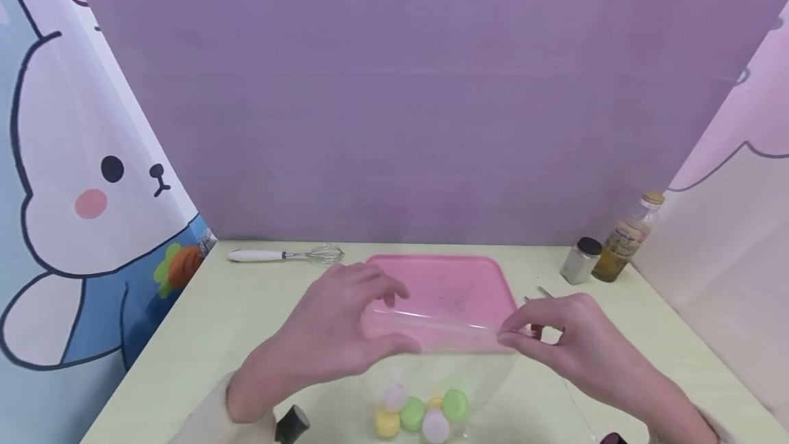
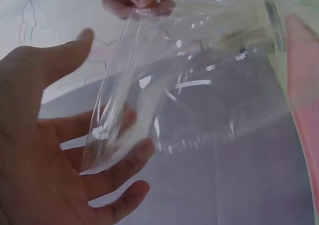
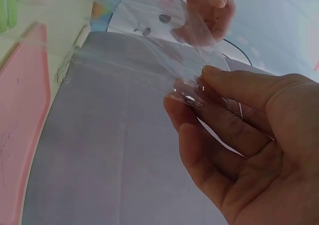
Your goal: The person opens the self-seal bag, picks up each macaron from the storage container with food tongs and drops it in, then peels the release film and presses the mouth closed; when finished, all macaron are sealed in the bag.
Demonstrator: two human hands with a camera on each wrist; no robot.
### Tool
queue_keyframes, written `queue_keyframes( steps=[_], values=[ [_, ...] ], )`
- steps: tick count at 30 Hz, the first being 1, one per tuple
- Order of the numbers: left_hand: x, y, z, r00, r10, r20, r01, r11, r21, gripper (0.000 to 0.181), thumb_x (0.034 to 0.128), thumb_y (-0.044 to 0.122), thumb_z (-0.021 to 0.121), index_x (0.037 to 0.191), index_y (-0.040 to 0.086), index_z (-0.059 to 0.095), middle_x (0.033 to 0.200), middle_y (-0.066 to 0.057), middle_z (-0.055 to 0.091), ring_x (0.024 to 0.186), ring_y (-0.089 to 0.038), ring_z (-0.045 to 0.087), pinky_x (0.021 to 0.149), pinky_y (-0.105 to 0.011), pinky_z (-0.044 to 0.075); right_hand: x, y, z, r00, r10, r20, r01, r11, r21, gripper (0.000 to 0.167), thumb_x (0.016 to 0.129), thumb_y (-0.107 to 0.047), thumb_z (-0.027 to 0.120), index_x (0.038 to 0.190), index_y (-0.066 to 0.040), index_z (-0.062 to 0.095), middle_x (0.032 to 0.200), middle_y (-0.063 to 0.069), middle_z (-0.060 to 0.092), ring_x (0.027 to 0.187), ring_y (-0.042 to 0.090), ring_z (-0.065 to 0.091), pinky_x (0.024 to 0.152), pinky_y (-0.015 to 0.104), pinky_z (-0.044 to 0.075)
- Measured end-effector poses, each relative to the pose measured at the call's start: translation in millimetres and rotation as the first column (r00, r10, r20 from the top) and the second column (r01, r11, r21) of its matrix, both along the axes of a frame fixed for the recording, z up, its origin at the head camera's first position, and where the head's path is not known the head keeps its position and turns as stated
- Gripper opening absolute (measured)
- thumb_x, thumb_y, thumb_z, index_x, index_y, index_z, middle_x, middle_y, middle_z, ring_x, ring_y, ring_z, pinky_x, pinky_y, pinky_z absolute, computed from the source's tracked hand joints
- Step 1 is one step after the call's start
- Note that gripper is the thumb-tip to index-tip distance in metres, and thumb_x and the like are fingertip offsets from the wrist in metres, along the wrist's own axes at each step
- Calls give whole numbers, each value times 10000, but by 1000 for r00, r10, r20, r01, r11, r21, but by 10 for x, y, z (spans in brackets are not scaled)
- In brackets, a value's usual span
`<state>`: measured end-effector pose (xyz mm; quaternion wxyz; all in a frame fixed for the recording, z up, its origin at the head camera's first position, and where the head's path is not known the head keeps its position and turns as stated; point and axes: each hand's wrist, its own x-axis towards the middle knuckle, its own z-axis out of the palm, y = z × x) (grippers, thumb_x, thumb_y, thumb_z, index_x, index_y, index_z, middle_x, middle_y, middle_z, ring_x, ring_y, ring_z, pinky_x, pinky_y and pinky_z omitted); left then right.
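A clear plastic bag [image 1: 446, 366] hangs between my two hands in the head view, its upper edge running roughly sideways. Several macarons [image 1: 413, 414] in green, yellow and pale purple show through its lower part. My right hand [image 1: 570, 334] pinches the bag's upper right corner between thumb and fingers. At the other end, my left hand [image 1: 342, 324] is spread, thumb well apart from the fingers. The left wrist view shows some left fingers [image 2: 124, 165] behind or against the clear film, without a pinch.
Behind the bag lies a pink tray [image 1: 431, 273]. A white-handled whisk [image 1: 286, 255] is at the back left. On the back right stand a black-lidded jar [image 1: 581, 262] and a corked bottle [image 1: 622, 242] of amber liquid. A thin metal utensil [image 1: 544, 292] lies near my right hand.
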<state>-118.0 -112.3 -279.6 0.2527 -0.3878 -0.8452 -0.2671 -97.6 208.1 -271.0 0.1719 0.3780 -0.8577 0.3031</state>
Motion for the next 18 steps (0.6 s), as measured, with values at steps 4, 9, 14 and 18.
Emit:
queue_keyframes(
  steps=[4,9,14,18],
  values=[
    [-48,112,2,999,-28,-22,26,997,-66,296,771,467,863,797,210,719,743,173,623,696,-9,558,665,-225,460,2,-15,-17,1000,26,-13,-26,999,-28,292,790,-25,845,909,-279,763,823,-240,686,715,0,588,540,118,489],
    [-45,19,-23,967,-100,233,88,994,62,131,844,262,844,771,222,743,720,226,644,665,40,578,615,-180,520,-3,-2,-52,999,44,-14,-45,996,-71,313,779,9,842,919,-261,768,805,-205,695,698,3,583,509,113,476],
    [2,-171,-38,872,-145,467,47,975,216,13,889,231,803,901,233,809,813,194,728,726,-21,684,642,-251,594,-5,33,-78,1000,24,7,-23,996,-91,289,792,-1,838,927,-250,778,794,-181,698,703,10,597,521,125,488],
    [28,-317,-44,795,-171,583,8,962,271,59,905,228,783,956,227,813,838,114,759,762,-113,729,710,-303,617,0,55,-94,999,12,37,-8,996,-92,245,815,-27,829,940,-234,788,826,-168,721,720,29,648,547,138,508]
  ],
)
